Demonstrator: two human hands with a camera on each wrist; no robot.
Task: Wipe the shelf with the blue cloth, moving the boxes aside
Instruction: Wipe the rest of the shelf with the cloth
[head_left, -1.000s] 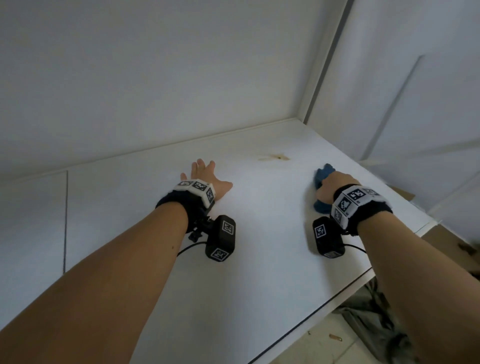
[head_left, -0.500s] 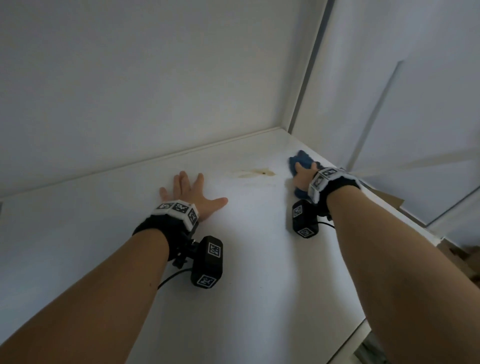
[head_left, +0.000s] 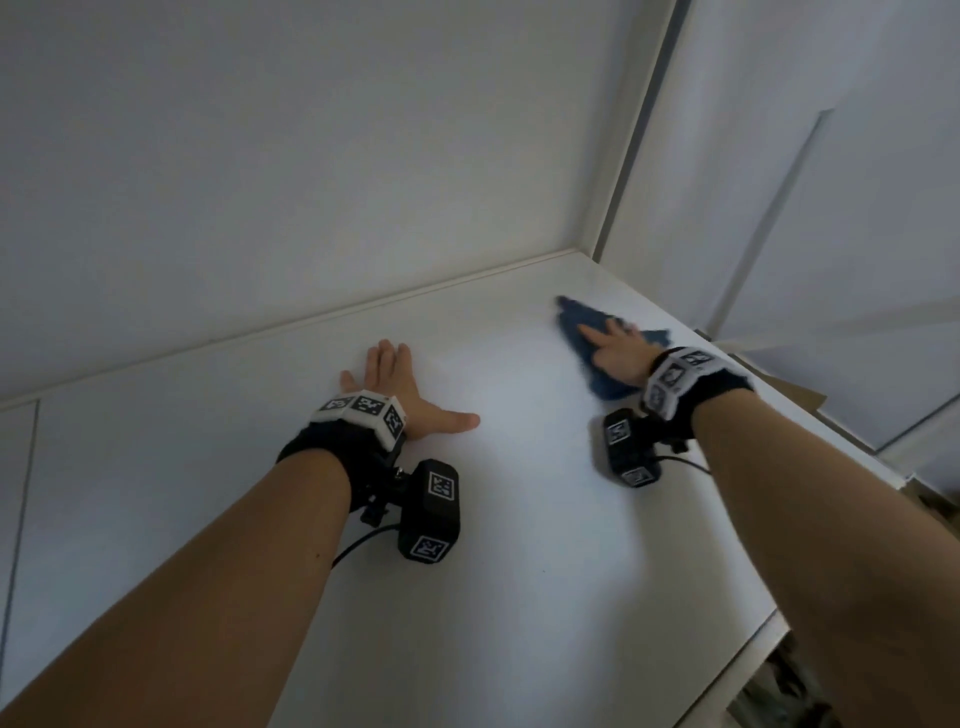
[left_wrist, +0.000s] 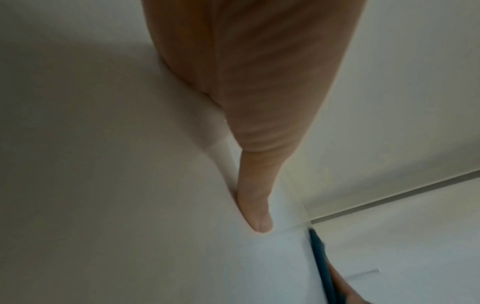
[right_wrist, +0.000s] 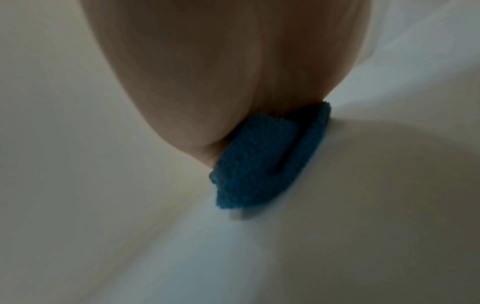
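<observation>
Right hand (head_left: 618, 353) flat on blue cloth (head_left: 587, 332), fingers straight, pressing it on shelf (head_left: 519, 519) near back right corner. Left hand (head_left: 395, 384) splayed, bracing, holding nothing. Boxes not visible. Keep palm pressure even; sweep overlapping strokes into corner, probably forward.

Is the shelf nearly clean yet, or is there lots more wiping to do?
Looks done: no boxes show on the shelf here, so they seem moved aside. In hand: the right hand presses the blue cloth flat near the back right corner, and the left hand rests flat on the shelf. Left: I can't tell which parts are wiped; the front and left areas may need a pass.
</observation>
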